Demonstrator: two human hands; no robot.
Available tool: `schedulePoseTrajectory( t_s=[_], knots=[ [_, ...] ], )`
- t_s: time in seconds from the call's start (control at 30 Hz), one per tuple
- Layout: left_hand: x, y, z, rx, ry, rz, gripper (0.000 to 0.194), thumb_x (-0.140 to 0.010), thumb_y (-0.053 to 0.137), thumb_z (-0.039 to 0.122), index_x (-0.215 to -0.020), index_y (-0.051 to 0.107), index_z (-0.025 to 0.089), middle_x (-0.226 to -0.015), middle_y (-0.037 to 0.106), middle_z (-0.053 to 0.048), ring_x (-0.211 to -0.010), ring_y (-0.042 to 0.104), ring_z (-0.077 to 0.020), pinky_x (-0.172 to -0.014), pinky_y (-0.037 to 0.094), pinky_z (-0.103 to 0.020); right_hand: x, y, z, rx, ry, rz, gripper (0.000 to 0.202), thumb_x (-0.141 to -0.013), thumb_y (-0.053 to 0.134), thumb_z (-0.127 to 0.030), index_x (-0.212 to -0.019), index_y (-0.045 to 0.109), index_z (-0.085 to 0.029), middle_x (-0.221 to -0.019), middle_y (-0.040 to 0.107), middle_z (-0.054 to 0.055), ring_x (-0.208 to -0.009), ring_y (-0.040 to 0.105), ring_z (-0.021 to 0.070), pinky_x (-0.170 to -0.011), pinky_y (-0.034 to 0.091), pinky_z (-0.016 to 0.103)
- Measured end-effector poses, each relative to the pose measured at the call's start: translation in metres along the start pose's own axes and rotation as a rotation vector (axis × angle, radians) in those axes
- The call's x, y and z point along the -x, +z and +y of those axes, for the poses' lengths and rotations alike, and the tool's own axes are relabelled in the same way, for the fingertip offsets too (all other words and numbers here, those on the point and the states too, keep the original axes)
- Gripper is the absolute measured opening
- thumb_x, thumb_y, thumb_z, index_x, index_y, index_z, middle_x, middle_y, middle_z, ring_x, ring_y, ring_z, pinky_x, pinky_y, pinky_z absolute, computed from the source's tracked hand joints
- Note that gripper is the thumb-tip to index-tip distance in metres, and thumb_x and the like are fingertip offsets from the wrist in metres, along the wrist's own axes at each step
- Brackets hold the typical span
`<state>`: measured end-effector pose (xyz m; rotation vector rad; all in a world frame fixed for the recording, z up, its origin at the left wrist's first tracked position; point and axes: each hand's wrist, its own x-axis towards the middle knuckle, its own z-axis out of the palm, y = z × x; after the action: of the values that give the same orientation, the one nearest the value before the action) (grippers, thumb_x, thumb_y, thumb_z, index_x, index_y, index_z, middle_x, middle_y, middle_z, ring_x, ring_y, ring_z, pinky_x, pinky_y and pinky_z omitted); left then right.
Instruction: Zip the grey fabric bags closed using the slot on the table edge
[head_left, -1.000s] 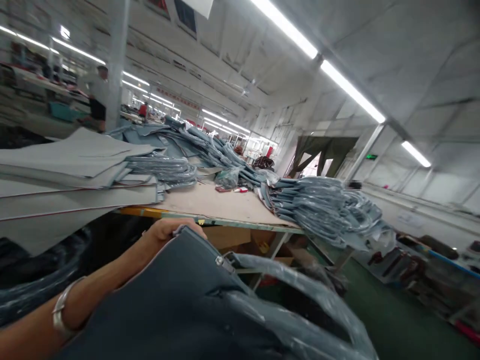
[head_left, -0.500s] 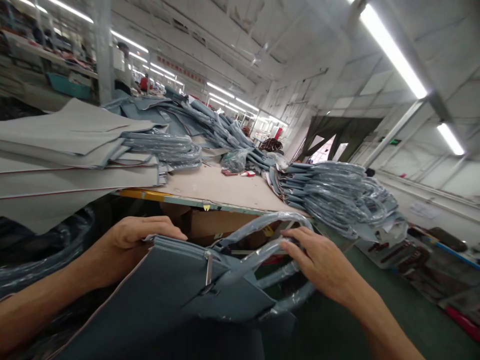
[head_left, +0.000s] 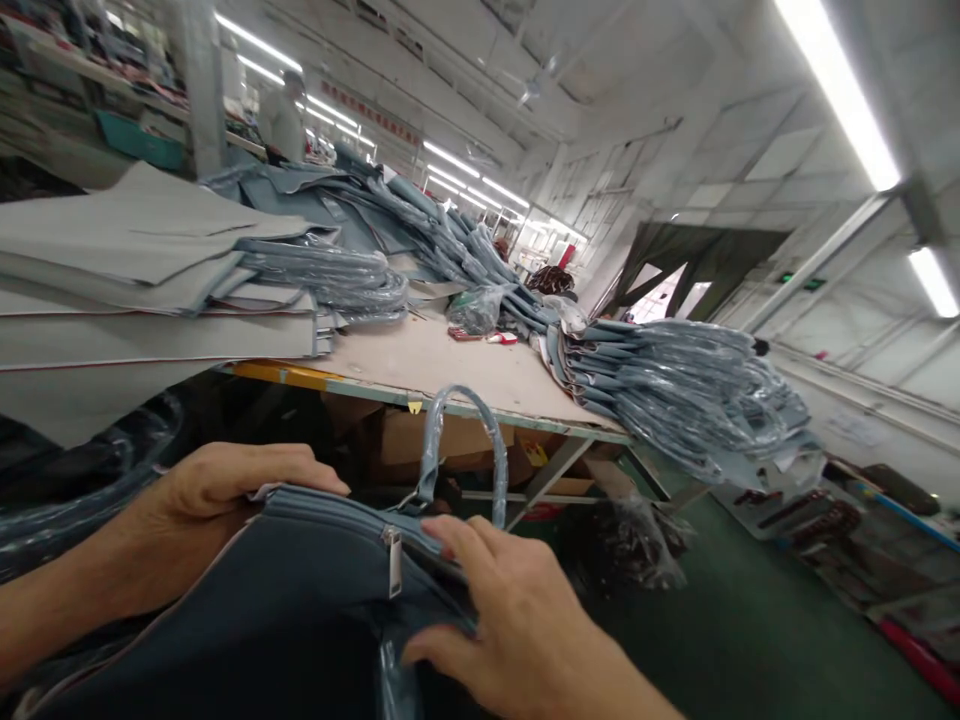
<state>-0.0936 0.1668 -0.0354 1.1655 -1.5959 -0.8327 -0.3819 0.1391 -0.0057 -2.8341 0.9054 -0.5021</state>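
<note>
Right grip [head_left: 517, 610] moved from handles [head_left: 432, 450] to bag's [head_left: 255, 590] zip [head_left: 394, 562], spread apart; left grip [head_left: 232, 482] clamps its corner.

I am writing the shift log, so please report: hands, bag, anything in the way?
Left hand gripping blue-grey bag by its top edge. Right hand beside metal zipper pull, thumb and fingers apart. Handle loops up beyond; nothing visibly blocking.

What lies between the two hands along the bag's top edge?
In the head view, a zipper pull hangs on the bag between left hand and right hand.
</note>
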Motion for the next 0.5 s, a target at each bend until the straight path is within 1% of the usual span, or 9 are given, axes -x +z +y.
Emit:
schedulePoseTrajectory(
  t_s=[0.03,0.07,0.13,0.2,0.27,0.33,0.4,0.47,0.5],
  knots=[
    [0.001,0.001,0.001,-0.017,0.028,0.018,0.017,-0.085,0.063,0.031,-0.091,0.078,0.034,-0.079,0.074,0.006,-0.07,0.066,-0.0134,-0.066,0.046,-0.021,-0.007,0.017,0.0,0.011,-0.03,0.088,0.068,-0.078,0.084,-0.052,-0.13,0.058,-0.016,-0.105,0.072,0.01,-0.084,0.071,0.0288,-0.07,0.056,0.037],
    [0.002,0.002,0.003,-0.037,0.041,0.036,0.018,-0.084,0.061,0.031,-0.089,0.078,0.035,-0.077,0.073,0.006,-0.069,0.065,-0.0131,-0.065,0.046,-0.02,-0.012,0.031,0.0,0.013,-0.068,0.164,0.062,-0.084,0.078,-0.053,-0.128,0.057,-0.015,-0.103,0.072,0.011,-0.084,0.071,0.0291,-0.069,0.056,0.038],
    [0.004,0.003,0.006,-0.076,0.037,0.051,0.02,-0.084,0.058,0.032,-0.085,0.078,0.034,-0.073,0.073,0.007,-0.064,0.065,-0.0125,-0.062,0.045,-0.019,-0.017,0.046,-0.002,0.011,-0.155,0.295,0.037,-0.097,0.063,-0.044,-0.118,0.059,-0.014,-0.094,0.072,0.01,-0.076,0.069,0.0257,-0.065,0.054,0.036],
    [0.007,0.002,0.008,-0.111,0.032,0.048,0.021,-0.084,0.057,0.032,-0.083,0.078,0.034,-0.071,0.073,0.007,-0.062,0.063,-0.0124,-0.061,0.045,-0.02,-0.018,0.047,-0.004,0.0,-0.239,0.35,0.017,-0.101,0.053,-0.026,-0.112,0.06,-0.015,-0.086,0.072,0.008,-0.069,0.065,0.0214,-0.062,0.05,0.033],
    [0.009,0.002,0.006,-0.144,0.044,0.057,0.022,-0.084,0.056,0.033,-0.084,0.078,0.036,-0.071,0.073,0.008,-0.062,0.062,-0.012,-0.063,0.045,-0.02,-0.017,0.041,-0.006,-0.041,-0.301,0.379,0.015,-0.099,0.05,-0.015,-0.11,0.061,-0.015,-0.082,0.072,0.006,-0.065,0.062,0.0184,-0.06,0.048,0.031],
    [0.011,0.003,0.003,-0.182,0.071,0.077,0.023,-0.083,0.057,0.032,-0.085,0.078,0.04,-0.071,0.073,0.009,-0.062,0.063,-0.0119,-0.066,0.046,-0.021,-0.017,0.037,-0.009,-0.116,-0.331,0.409,0.016,-0.098,0.051,-0.011,-0.108,0.063,-0.015,-0.081,0.073,0.006,-0.064,0.061,0.0168,-0.061,0.048,0.03],
    [0.012,0.005,0.001,-0.211,0.106,0.102,0.025,-0.083,0.057,0.032,-0.085,0.078,0.045,-0.073,0.074,0.01,-0.064,0.065,-0.0126,-0.067,0.047,-0.021,-0.018,0.036,-0.012,-0.247,-0.307,0.459,0.01,-0.097,0.056,-0.016,-0.099,0.065,-0.016,-0.079,0.073,0.005,-0.063,0.061,0.0156,-0.061,0.048,0.028],
    [0.014,0.007,0.001,-0.224,0.139,0.101,0.028,-0.085,0.055,0.034,-0.088,0.077,0.051,-0.074,0.073,0.011,-0.063,0.066,-0.0123,-0.064,0.046,-0.02,-0.02,0.036,-0.016,-0.424,-0.189,0.471,0.008,-0.094,0.061,-0.02,-0.091,0.068,-0.017,-0.077,0.073,0.003,-0.064,0.063,0.0139,-0.063,0.049,0.025],
    [0.016,0.006,0.001,-0.233,0.152,0.092,0.031,-0.087,0.052,0.034,-0.091,0.076,0.054,-0.074,0.072,0.012,-0.062,0.065,-0.0119,-0.063,0.045,-0.02,-0.02,0.035,-0.018,-0.511,-0.103,0.448,0.008,-0.093,0.064,-0.02,-0.089,0.07,-0.017,-0.076,0.072,0.001,-0.065,0.064,0.0127,-0.064,0.049,0.022]
  ],
)
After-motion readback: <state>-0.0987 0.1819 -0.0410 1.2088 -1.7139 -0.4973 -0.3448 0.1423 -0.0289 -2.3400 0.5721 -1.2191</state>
